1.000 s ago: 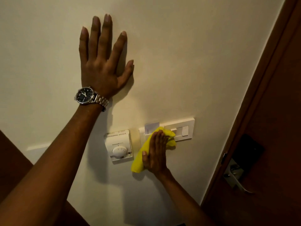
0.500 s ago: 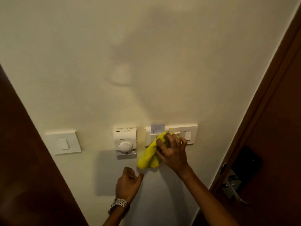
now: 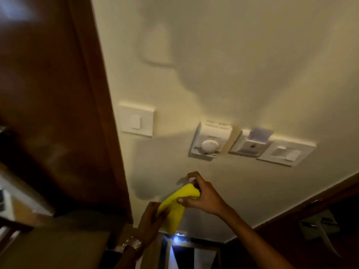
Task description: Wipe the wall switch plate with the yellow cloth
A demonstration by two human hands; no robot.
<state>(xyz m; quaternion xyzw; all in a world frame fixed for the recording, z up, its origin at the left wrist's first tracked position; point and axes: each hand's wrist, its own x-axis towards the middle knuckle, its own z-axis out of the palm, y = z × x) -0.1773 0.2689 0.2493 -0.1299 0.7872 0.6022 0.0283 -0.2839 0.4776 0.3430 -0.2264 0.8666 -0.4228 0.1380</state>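
— What fills the frame, starting with the biggest thing?

— A cream wall [image 3: 242, 65] takes the middle and the right, with a broad soft shadow across its upper part. A dark wooden door frame [image 3: 58, 94] runs down the left side, and more dark wood cuts across the lower right corner.

— And on the wall?

— Four fittings in a rough row at mid-height. At centre left, a single white switch [image 3: 136, 120]. Right of centre, a thermostat [image 3: 210, 141] with a round dial. Just beside it, a card holder [image 3: 250, 143] with a pale card standing in its top. At the far right, touching the holder, the wall switch plate [image 3: 287, 152].

— Where is the yellow cloth?

— Low in the centre of the frame, the yellow cloth [image 3: 172, 208] is well below the plate and off the wall, hanging between both hands.

— How do the hands hold it?

— The right hand [image 3: 204, 197] pinches its upper end, thumb beneath and fingers curled over, with the forefinger arched up. The left hand [image 3: 150, 220], a metal watch [image 3: 134, 244] at its wrist, seems closed on the lower part, though blur hides its fingers.
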